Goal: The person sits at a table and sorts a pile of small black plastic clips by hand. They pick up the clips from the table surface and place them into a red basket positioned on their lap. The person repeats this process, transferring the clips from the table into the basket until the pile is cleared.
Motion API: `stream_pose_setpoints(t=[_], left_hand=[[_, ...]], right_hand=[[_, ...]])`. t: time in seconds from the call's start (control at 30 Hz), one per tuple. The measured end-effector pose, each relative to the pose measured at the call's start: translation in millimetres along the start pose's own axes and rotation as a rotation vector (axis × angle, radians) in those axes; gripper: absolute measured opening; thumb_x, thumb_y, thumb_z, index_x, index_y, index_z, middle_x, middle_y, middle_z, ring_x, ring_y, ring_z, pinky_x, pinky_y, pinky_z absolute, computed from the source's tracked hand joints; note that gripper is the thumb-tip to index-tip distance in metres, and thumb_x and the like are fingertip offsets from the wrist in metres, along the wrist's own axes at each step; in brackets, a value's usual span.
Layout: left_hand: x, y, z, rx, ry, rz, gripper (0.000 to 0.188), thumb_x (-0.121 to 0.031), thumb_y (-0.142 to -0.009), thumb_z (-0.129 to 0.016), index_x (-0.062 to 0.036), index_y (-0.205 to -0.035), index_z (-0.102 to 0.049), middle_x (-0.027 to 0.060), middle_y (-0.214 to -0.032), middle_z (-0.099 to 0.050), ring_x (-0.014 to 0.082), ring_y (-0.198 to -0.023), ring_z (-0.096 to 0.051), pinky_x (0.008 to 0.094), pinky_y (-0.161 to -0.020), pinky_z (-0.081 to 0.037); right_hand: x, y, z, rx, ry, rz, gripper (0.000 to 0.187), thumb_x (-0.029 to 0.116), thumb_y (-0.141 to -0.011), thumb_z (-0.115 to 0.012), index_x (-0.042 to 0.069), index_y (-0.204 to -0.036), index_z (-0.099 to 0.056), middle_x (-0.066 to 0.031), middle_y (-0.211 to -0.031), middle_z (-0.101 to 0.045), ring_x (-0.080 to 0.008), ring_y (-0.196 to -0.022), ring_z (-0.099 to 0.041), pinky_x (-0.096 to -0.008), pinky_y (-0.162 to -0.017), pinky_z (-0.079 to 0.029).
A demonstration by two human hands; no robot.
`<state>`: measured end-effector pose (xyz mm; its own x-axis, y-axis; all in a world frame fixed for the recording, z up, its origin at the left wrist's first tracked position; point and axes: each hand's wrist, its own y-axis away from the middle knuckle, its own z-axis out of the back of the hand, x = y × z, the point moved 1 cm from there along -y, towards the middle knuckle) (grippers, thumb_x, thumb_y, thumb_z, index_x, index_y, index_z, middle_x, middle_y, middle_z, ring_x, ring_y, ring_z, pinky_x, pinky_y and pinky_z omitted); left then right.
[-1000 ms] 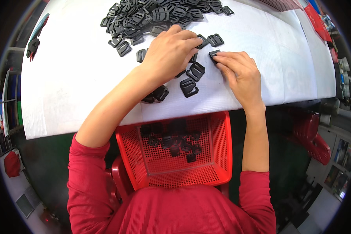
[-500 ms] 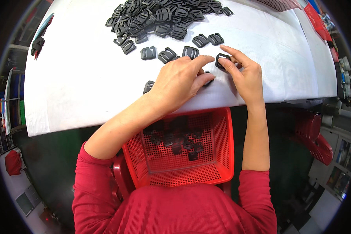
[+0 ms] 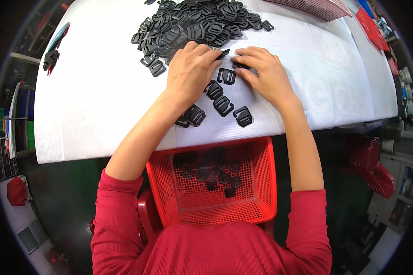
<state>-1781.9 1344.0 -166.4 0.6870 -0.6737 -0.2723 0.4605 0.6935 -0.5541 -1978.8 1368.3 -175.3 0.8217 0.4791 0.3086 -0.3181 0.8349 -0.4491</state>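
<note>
Black plastic strap buckles with slots lie in a big heap (image 3: 197, 25) at the far middle of the white-covered table. My left hand (image 3: 190, 71) is at the heap's near edge, fingers bent, with a dark buckle (image 3: 223, 54) tilted at its fingertips. Just to its right, my right hand (image 3: 266, 75) curls its thumb and fingers around another buckle (image 3: 246, 68), partly hidden by them. Between my forearms lie several loose buckles, among them one buckle (image 3: 226, 76) near the fingers and another (image 3: 243, 116) closest to the table's front edge.
A red perforated basket (image 3: 270, 183) with several black buckles inside stands below the table edge, in front of me. On the table's far left lies a small cutting tool (image 3: 52, 57). A pink perforated basket (image 3: 316, 8) and a red packet (image 3: 371, 30) are at the far right.
Both hands have moved away from me toward the heap. The buckle my right hand pinched is no longer held up there, and loose buckles now lie nearer the front edge.
</note>
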Motion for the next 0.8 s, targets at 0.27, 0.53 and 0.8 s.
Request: stream_pose_setpoints(t=[0.27, 0.53, 0.8], left_hand=[[-23, -19, 0, 0.423, 0.661, 0.448, 0.028, -0.017, -0.083, -0.07, -0.0013, -0.106, -0.069, 0.0127, -0.081, -0.071, 0.0161, -0.068, -0.065, 0.0299, -0.064, -0.051], [13, -21, 10, 0.007, 0.065, 0.166, 0.021, -0.017, -0.085, -0.067, -0.0101, -0.105, -0.072, 0.008, -0.083, -0.07, 0.0225, -0.07, -0.065, 0.0323, -0.069, -0.051], [12, -8, -6, 0.074, -0.058, -0.144, 0.022, -0.02, -0.082, -0.07, -0.0104, -0.103, -0.072, 0.0024, -0.103, -0.067, 0.0206, -0.09, -0.059, 0.0349, -0.076, -0.053]], right_hand=[[3, 31, 40, -0.006, -0.158, -0.269, 0.019, 0.016, -0.082, -0.068, 0.009, -0.1, -0.072, -0.0053, -0.103, -0.069, -0.0253, -0.094, -0.062, -0.0343, -0.08, -0.049], [5, 14, 17, -0.226, 0.009, -0.15, 0.022, 0.012, -0.082, -0.067, 0.01, -0.104, -0.07, -0.0058, -0.105, -0.068, -0.0268, -0.099, -0.06, -0.0358, -0.083, -0.048], [2, -3, 12, 0.068, -0.127, -0.05, 0.025, 0.02, -0.082, -0.069, 0.009, -0.104, -0.071, -0.003, -0.109, -0.068, -0.0231, -0.108, -0.059, -0.0385, -0.091, -0.045]])
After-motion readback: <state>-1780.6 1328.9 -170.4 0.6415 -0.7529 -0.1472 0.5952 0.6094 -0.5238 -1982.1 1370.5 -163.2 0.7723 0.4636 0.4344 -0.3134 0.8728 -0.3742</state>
